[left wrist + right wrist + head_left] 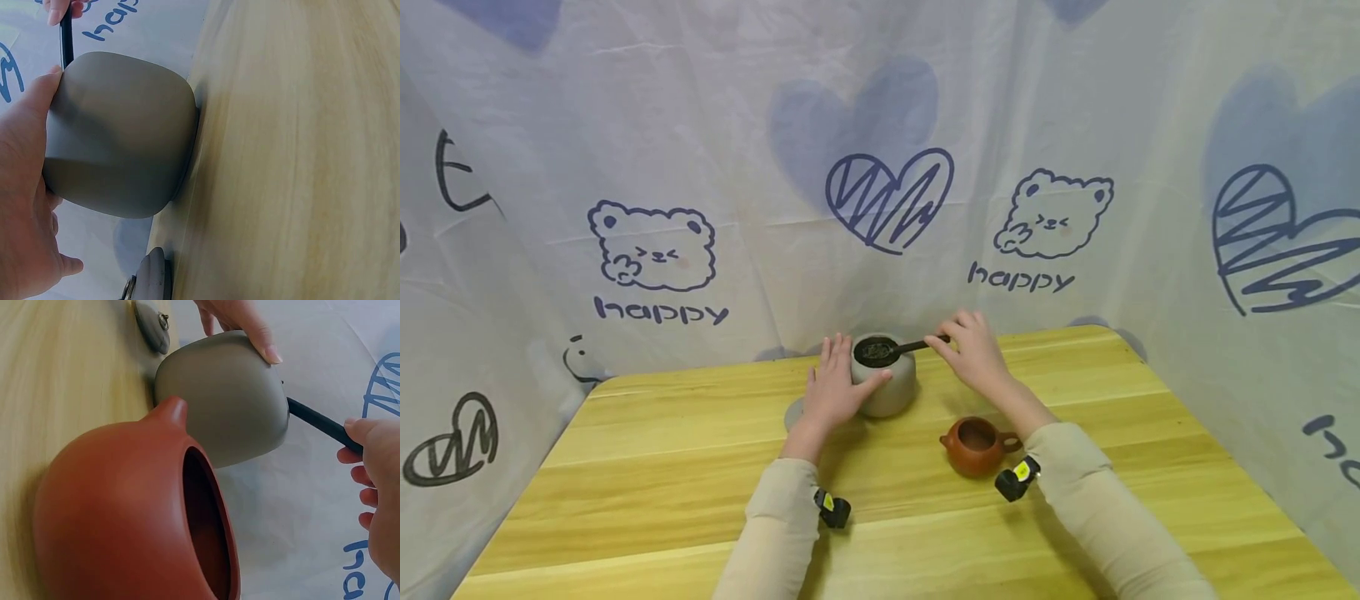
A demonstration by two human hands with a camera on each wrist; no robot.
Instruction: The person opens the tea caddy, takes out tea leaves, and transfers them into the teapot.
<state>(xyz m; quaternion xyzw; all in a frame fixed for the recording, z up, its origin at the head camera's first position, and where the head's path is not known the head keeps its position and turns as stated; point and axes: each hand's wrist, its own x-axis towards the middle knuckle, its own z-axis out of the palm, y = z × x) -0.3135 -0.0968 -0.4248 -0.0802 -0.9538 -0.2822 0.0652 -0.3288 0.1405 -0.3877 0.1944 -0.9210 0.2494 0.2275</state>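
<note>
In the head view my left hand (837, 390) holds a round grey jar (887, 398) near its mouth, with the thumb along the near rim and the fingers on the left side. Dark, leaf-like bits show inside the jar. My right hand (973, 352) pinches the dark handle of a slim scoop (913, 345) between thumb and fingers. The scoop slants over the jar's right rim, its far end inside the mouth. A lidless red-brown clay teapot (973, 450) sits nearer me, below the right wrist, spout to the left.
A grey lid (152, 326) with a small metal ring lies on the wooden table (647, 483), left of the jar and partly behind the left hand. Close behind the table's far edge hangs a printed white cloth (760, 183), with more cloth at both sides.
</note>
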